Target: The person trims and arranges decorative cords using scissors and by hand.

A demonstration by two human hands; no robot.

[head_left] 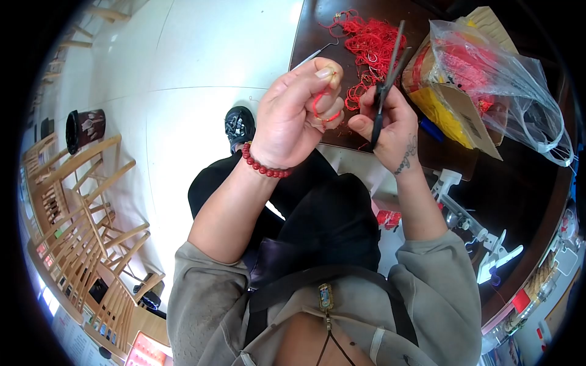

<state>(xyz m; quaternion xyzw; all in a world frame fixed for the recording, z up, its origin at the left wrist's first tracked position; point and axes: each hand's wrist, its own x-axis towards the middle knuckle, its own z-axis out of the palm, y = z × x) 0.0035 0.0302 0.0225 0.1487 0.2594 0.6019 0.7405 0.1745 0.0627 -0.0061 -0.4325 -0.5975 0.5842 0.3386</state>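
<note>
My left hand [293, 107] is closed, with thumb and fingertips pinched on a thin red cord [315, 107] that loops down across the fingers. A red bead bracelet [265, 169] circles that wrist. In my right hand [395, 125] is a pair of scissors [390, 70] with dark handles, its blades pointing away from me and slightly apart. The scissors stand to the right of the cord, not touching it. Beyond both hands a tangled pile of red cords [372, 43] lies on the dark table [317, 33].
A hooked metal tool [317, 53] lies at the table's edge behind my left hand. An open cardboard box [467, 116] and a clear plastic bag [525, 85] with red material stand at the right. A white clamp-like device [470, 222] sits nearer me. Wooden chairs [91, 226] stand at the left.
</note>
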